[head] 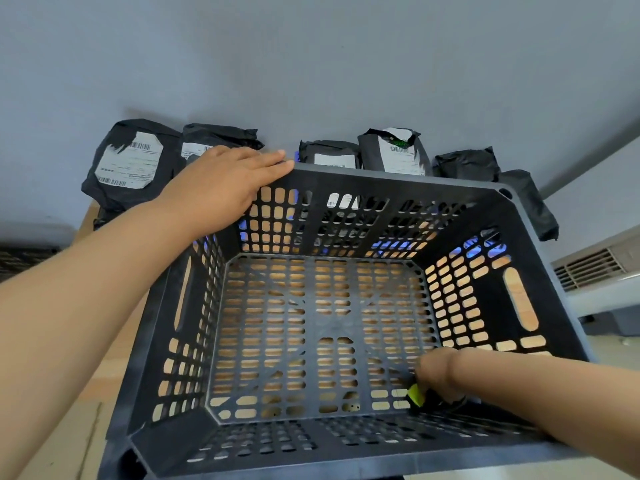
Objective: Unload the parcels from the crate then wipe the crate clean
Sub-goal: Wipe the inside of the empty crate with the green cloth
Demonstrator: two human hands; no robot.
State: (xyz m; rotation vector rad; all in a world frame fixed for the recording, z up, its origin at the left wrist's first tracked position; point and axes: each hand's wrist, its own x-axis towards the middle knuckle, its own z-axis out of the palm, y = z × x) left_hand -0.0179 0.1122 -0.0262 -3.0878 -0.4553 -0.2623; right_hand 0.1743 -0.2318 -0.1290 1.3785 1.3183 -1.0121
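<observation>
A person's left hand (221, 185) lies across the far left rim of a black slotted crate (381, 175), fingers stretched out along the edge and relaxed, thumb hidden; the right hand (438, 374) reaches down into the near right corner of the crate's floor, fingers curled around a small yellow-green object (415, 396) that touches the floor; what the object is cannot be told, as the hand is blurred and covers most of it.

The crate stands on a wooden table (85, 223), seen from above, with nothing inside but the right hand and the object; wood shows through the slots in its floor and walls.

Six parcels in black plastic wrap are lined up behind the crate against a grey wall (311, 64): a large one (130, 164) at far left with a torn white label facing out; a second (214, 138) just beside it, partly behind the left hand; a third (329, 154) and a taller fourth (394, 150) side by side past the crate's far rim, both labelled; a fifth (467, 164) to their right; a sixth (530, 202) at the crate's far right corner.

A vent unit (595, 268) sits low on the right.
</observation>
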